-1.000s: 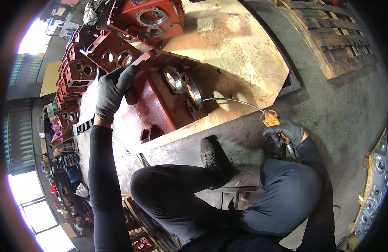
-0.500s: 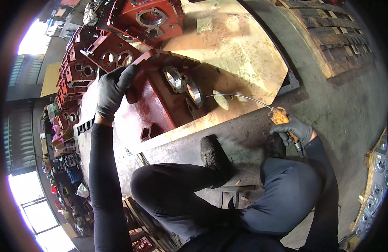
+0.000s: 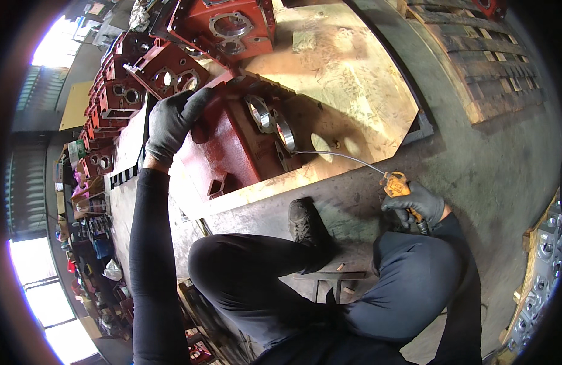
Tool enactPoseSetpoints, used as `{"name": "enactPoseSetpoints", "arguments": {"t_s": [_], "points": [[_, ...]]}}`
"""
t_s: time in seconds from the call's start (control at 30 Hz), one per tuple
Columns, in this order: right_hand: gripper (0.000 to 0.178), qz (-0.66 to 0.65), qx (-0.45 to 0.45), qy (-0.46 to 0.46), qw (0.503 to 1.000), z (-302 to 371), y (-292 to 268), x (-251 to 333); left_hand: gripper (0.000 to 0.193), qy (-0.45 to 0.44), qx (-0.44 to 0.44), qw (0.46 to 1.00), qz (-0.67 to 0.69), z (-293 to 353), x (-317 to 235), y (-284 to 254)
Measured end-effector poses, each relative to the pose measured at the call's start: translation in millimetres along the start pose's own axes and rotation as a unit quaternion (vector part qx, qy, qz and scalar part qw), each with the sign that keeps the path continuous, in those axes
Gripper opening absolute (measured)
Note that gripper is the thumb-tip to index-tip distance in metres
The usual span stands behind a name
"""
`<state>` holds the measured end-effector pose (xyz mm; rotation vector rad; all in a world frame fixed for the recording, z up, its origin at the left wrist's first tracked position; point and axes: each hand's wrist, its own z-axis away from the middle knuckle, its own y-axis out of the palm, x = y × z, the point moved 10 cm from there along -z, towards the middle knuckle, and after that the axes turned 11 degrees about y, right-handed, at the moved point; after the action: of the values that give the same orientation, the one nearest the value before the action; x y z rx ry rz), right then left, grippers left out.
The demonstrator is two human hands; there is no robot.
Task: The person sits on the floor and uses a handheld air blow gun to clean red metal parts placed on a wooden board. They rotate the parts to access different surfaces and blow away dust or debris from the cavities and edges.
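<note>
A large red cast housing (image 3: 199, 157) with round machined bores lies tilted on a wooden board (image 3: 354, 79) in front of me. My left hand (image 3: 174, 125), in a dark grey glove, grips the housing's upper left edge, fingers curled over it. On the right, my right hand (image 3: 422, 204), gloved too, closes round an orange air blow gun (image 3: 399, 185). The gun's long thin curved metal nozzle (image 3: 348, 156) reaches left, its tip at the lower rim of the nearer bore; whether it touches the metal I cannot tell.
Another red housing (image 3: 250, 42) stands farther back on the board, and several more line the left. A wooden pallet (image 3: 469, 55) lies at the far right, and grey metal castings (image 3: 545, 261) sit at the right edge. My shoe (image 3: 305, 222) rests below the board.
My right hand and the blow gun have moved slightly left, and the nozzle tip is lower, closer to the housing. My left hand keeps its grip. The whole view has shifted a little.
</note>
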<state>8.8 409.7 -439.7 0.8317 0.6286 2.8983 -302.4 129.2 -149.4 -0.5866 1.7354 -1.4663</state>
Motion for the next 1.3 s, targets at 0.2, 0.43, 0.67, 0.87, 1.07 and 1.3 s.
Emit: {"name": "enactPoseSetpoints", "arguments": {"t_s": [0.2, 0.43, 0.67, 0.87, 1.07, 1.3], "points": [[0.017, 0.034, -0.003, 0.028, 0.999, -5, -19, 9, 0.058, -0.010, 0.014, 0.999, 0.036, 2, 4, 5], [0.020, -0.011, -0.017, -0.040, 0.999, 7, -22, 18, 0.059, -0.012, 0.016, 1.000, -0.001, 1, 2, 2], [0.041, -0.020, -0.017, -0.063, 0.998, 18, -2, 50, 0.061, -0.020, 0.022, 0.999, 0.028, 1, 6, 6], [0.033, 0.020, -0.003, -0.056, 0.998, 5, -3, 42, 0.064, -0.009, 0.020, 1.000, 0.018, -1, 14, 8], [0.017, -0.010, -0.017, -0.071, 0.997, 6, 3, 47, 0.064, 0.007, 0.012, 1.000, 0.007, -2, 26, 10], [0.022, 0.002, -0.004, -0.040, 0.999, 6, 3, 49, 0.066, 0.027, -0.014, 0.999, -0.029, -4, 32, 9]]}}
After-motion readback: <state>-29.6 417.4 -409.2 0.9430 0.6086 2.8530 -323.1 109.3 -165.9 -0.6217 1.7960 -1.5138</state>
